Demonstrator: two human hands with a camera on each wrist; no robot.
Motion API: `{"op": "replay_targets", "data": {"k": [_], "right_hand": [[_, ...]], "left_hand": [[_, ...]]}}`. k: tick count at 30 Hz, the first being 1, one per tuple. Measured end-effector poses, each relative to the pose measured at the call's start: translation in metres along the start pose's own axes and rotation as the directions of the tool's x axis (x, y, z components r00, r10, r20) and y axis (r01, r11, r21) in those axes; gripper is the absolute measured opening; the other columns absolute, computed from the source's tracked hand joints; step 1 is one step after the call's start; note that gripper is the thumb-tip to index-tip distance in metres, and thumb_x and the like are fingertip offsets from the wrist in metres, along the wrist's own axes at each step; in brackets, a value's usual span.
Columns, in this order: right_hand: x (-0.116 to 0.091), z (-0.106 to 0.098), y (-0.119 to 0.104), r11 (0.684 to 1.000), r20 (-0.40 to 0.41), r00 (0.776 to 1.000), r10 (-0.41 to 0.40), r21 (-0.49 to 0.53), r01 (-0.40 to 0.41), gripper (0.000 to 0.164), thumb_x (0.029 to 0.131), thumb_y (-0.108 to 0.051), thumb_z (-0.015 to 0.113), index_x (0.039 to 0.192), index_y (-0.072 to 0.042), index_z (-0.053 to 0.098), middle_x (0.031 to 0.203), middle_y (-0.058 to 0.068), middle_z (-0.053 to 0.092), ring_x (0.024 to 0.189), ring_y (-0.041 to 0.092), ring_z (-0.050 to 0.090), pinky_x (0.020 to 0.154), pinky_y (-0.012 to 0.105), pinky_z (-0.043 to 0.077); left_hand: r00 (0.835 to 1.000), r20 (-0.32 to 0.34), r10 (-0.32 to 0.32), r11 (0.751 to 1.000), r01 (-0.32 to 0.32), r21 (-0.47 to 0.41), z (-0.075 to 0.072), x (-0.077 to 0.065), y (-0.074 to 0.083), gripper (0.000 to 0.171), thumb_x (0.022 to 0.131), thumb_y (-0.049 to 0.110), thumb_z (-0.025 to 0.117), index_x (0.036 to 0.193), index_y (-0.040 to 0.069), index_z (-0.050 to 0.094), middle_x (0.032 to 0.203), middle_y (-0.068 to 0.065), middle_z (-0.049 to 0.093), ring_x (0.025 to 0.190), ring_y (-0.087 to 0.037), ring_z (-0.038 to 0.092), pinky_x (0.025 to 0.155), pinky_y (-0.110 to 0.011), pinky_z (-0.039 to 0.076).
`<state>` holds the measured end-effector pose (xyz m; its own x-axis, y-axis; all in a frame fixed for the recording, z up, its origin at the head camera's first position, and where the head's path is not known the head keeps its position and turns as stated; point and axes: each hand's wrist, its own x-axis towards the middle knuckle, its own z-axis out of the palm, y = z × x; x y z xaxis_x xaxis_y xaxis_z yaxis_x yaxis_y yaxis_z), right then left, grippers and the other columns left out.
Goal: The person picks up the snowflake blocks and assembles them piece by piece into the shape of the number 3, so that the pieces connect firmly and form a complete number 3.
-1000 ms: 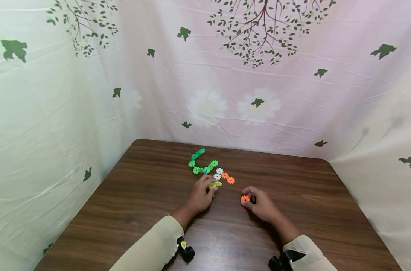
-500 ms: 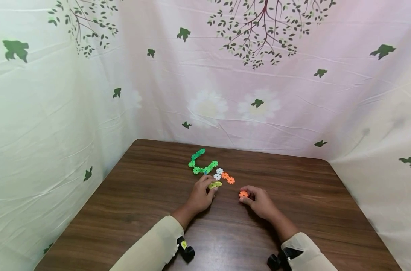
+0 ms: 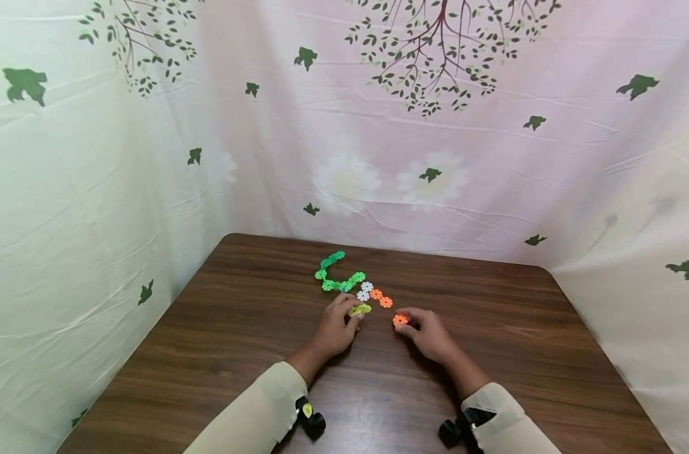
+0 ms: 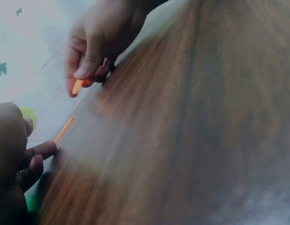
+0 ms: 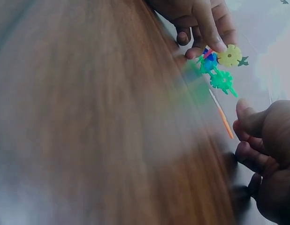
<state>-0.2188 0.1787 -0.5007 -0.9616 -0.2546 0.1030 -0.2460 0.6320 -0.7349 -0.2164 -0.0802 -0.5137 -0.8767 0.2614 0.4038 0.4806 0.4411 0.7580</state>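
Observation:
My left hand point(image 3: 334, 325) pinches a yellow flower-shaped interlocking disc piece point(image 3: 359, 309) between thumb and fingers. In the right wrist view the yellow disc point(image 5: 229, 56) shows at its thumb tip, with blue and pink bits beside it. Between thumb and fingers, my right hand point(image 3: 429, 334) holds an orange flower disc point(image 3: 399, 320), which appears edge-on in the left wrist view. Just beyond the two hands lie joined orange discs point(image 3: 385, 302) and white discs point(image 3: 363, 295). The right hand's disc is hidden in its own wrist view.
A curved chain of green flower discs point(image 3: 329, 285) lies farther back, with a blue bit near the left fingertips. All of it is on a brown wood-grain table point(image 3: 253, 302). A printed cloth point(image 3: 378, 189) hangs behind and at both sides.
My right hand has moved left and slightly away from me with the orange disc, nearer the other orange discs. The left hand has stayed in place with the yellow disc.

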Motion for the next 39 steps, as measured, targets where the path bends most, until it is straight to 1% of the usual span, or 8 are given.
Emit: {"op": "replay_targets", "data": {"k": [8,12,18,25,29,34,37,39], "right_hand": [[0.005,0.008,-0.003,0.998,-0.038,0.998,-0.056,0.003,0.056,0.033,0.100,-0.014,0.079,0.132,-0.006,0.077,0.108,0.006,0.077,0.095,0.014,0.064,0.087,0.033,0.055],[0.008,0.014,-0.006,0.996,-0.062,0.995,-0.077,0.030,0.079,0.033,0.100,-0.014,0.079,0.132,-0.005,0.076,0.106,0.006,0.077,0.098,0.016,0.066,0.090,0.036,0.056],[0.011,0.024,-0.011,0.991,-0.087,0.992,-0.093,0.085,0.100,0.033,0.100,-0.012,0.079,0.131,-0.004,0.076,0.100,0.004,0.077,0.093,0.013,0.066,0.089,0.031,0.055],[0.013,0.032,-0.016,0.984,-0.124,0.985,-0.118,0.116,0.133,0.036,0.099,-0.008,0.077,0.134,0.000,0.073,0.104,0.008,0.079,0.093,0.008,0.066,0.090,0.029,0.056],[0.012,0.036,-0.020,0.981,-0.129,0.985,-0.114,0.145,0.132,0.036,0.101,-0.006,0.075,0.136,0.001,0.072,0.104,0.010,0.078,0.089,0.006,0.065,0.086,0.025,0.055],[0.012,0.039,-0.021,0.971,-0.124,0.986,-0.109,0.198,0.132,0.036,0.103,-0.006,0.072,0.139,0.001,0.070,0.089,0.010,0.069,0.076,0.006,0.058,0.073,0.023,0.051],[0.012,0.041,-0.021,0.970,-0.135,0.984,-0.113,0.199,0.138,0.036,0.103,-0.006,0.072,0.138,0.001,0.070,0.089,0.009,0.069,0.076,0.005,0.057,0.073,0.022,0.051],[0.012,0.043,-0.021,0.969,-0.147,0.982,-0.118,0.199,0.146,0.036,0.102,-0.007,0.073,0.137,0.002,0.070,0.094,0.010,0.073,0.078,0.004,0.058,0.074,0.022,0.051]], "left_hand": [[1.000,0.000,0.005,1.000,-0.005,0.007,-0.001,0.000,0.000,0.023,0.106,0.003,0.069,0.128,-0.001,0.073,0.133,-0.017,0.065,0.077,-0.014,0.072,0.072,-0.021,0.062],[1.000,-0.017,0.015,1.000,-0.015,0.007,-0.001,0.000,0.001,0.022,0.104,0.001,0.071,0.126,-0.002,0.073,0.131,-0.018,0.066,0.077,-0.017,0.073,0.071,-0.021,0.062],[0.999,-0.023,0.031,0.999,-0.031,0.021,-0.002,-0.001,0.002,0.020,0.103,0.000,0.072,0.123,-0.003,0.074,0.130,-0.019,0.066,0.075,-0.019,0.074,0.070,-0.022,0.061],[1.000,-0.009,0.022,1.000,-0.022,0.022,-0.002,-0.002,0.001,0.021,0.103,0.001,0.072,0.124,-0.001,0.074,0.130,-0.017,0.066,0.076,-0.018,0.073,0.071,-0.022,0.062],[1.000,-0.003,0.031,0.999,-0.031,0.016,-0.003,-0.002,0.001,0.020,0.103,0.001,0.072,0.123,-0.001,0.074,0.130,-0.017,0.066,0.076,-0.019,0.074,0.071,-0.022,0.061],[0.999,-0.002,0.054,0.999,-0.054,-0.004,-0.003,-0.004,0.000,0.019,0.102,-0.002,0.071,0.121,-0.004,0.074,0.128,-0.019,0.066,0.075,-0.021,0.073,0.069,-0.022,0.061],[0.999,0.008,0.046,0.999,-0.046,-0.005,-0.004,-0.004,-0.001,0.019,0.103,-0.001,0.071,0.122,-0.003,0.074,0.129,-0.019,0.066,0.076,-0.018,0.073,0.070,-0.021,0.061],[0.999,0.015,0.035,0.999,-0.035,-0.004,-0.004,-0.004,-0.001,0.020,0.103,0.000,0.071,0.123,-0.002,0.074,0.130,-0.018,0.066,0.076,-0.017,0.073,0.071,-0.022,0.061]]}}
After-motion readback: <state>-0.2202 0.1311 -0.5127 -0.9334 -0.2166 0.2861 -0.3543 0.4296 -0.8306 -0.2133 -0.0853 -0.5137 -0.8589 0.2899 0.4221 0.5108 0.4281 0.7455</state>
